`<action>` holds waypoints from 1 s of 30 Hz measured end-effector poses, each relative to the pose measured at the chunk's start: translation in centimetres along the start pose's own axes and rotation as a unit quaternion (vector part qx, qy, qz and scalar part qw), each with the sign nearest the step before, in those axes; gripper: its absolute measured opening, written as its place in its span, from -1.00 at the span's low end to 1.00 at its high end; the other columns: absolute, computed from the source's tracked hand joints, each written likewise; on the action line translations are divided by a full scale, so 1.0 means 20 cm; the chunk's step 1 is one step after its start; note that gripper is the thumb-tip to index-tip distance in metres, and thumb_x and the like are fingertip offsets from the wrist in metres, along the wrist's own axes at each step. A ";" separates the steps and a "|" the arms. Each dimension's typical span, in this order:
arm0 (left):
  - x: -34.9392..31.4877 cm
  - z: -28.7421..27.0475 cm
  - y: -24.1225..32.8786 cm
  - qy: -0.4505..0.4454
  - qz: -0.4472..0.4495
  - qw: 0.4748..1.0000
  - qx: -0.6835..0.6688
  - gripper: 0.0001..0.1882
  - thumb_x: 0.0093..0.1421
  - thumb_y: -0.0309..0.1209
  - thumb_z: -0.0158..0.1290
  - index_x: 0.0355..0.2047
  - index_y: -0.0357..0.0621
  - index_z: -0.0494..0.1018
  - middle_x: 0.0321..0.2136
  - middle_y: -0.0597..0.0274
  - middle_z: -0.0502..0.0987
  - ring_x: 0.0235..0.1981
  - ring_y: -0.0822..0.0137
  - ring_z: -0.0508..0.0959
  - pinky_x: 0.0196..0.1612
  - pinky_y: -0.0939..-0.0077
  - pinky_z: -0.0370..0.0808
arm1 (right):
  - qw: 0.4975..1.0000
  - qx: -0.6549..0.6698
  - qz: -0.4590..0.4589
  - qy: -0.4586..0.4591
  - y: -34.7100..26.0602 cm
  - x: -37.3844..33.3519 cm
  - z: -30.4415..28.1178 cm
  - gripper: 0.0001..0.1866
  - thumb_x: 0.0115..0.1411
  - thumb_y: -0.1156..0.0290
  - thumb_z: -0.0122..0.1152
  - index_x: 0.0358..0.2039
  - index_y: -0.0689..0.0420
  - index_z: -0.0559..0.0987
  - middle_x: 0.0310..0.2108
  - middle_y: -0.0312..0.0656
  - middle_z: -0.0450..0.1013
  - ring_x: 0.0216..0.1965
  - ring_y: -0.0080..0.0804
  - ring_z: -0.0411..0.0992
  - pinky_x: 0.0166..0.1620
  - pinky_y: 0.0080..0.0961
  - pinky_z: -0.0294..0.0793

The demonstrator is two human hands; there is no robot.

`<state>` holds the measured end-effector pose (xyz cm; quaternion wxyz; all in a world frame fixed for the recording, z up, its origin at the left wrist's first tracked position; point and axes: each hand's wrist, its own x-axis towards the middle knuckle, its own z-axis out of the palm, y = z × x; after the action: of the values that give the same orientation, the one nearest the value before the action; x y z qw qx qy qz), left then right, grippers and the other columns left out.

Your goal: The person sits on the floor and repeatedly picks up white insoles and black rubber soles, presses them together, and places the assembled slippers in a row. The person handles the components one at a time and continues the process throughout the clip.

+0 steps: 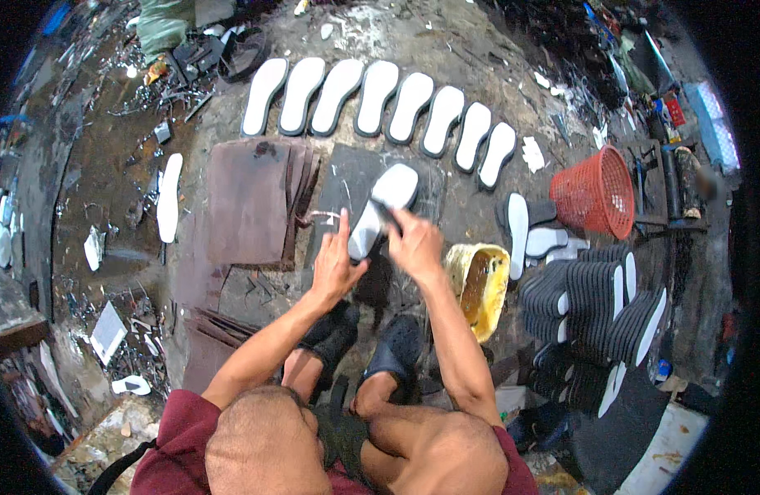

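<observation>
A white-topped shoe sole [395, 186] lies aslant on a dark board [340, 171] in front of me, its narrower heel end toward me. My left hand [337, 262] rests at the heel, fingers stretched along the left edge and thumb touching the near end. Over the sole's middle, my right hand [416, 242] is closed on a small dark strip [385, 214]; blur hides its kind. Close to my right wrist stands a yellow-rimmed container [497, 285] with brownish contents.
Several white-topped soles [376, 97] form a curved row beyond the board. Brown sheets [246, 202] are stacked at left. Right of me are a red basket [592, 194] and piled dark soles [590, 305]. One white sole piece [170, 198] lies far left among scraps.
</observation>
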<state>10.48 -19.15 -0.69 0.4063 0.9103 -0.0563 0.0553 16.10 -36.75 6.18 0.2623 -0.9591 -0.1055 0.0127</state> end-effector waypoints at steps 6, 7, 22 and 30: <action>0.04 0.04 0.02 -0.021 -0.027 0.999 -0.003 0.25 0.01 -0.36 0.40 0.51 -0.32 -0.23 0.11 -0.21 0.45 0.05 -0.20 0.43 0.16 0.07 0.43 | 0.994 -0.040 0.090 0.038 0.09 -0.02 0.16 -0.59 0.19 0.40 0.23 0.09 0.00 0.59 -0.22 0.02 0.65 -0.28 0.08 0.63 -0.20 0.00 0.61; 0.05 0.05 0.01 -0.011 -0.024 1.000 -0.007 0.27 -0.01 -0.35 0.42 0.52 -0.28 -0.22 0.09 -0.20 0.47 0.05 -0.20 0.44 0.15 0.07 0.43 | 0.990 -0.059 0.126 0.014 0.11 -0.01 0.15 -0.60 0.20 0.43 0.19 0.08 0.00 0.57 -0.19 -0.03 0.65 -0.30 0.05 0.63 -0.24 -0.01 0.61; -0.10 -0.06 -0.14 0.209 -0.152 0.946 -0.193 -0.61 0.37 -0.60 0.02 0.20 -0.25 0.44 0.06 0.13 0.53 -0.04 0.35 0.60 0.06 0.48 0.53 | 0.979 -0.136 -0.150 0.037 0.01 -0.37 0.27 -0.52 0.11 0.49 0.19 0.06 -0.18 0.65 0.01 -0.33 0.60 -0.12 -0.32 0.61 -0.16 -0.26 0.58; 0.00 -0.04 -0.13 0.062 -0.040 0.997 -0.029 -0.03 0.03 -0.32 0.42 0.41 -0.23 0.20 0.08 -0.11 0.53 0.05 -0.03 0.53 0.16 0.13 0.46 | 0.972 0.139 0.015 0.191 -0.12 -0.47 -0.33 -0.56 0.14 0.58 0.31 0.06 0.08 0.66 -0.04 -0.10 0.65 -0.07 -0.18 0.65 0.00 -0.31 0.60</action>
<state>10.90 -16.84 -2.11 0.4368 0.8947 0.0034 0.0935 6.90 -40.05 12.76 0.4081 -0.8995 -0.0363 -0.1520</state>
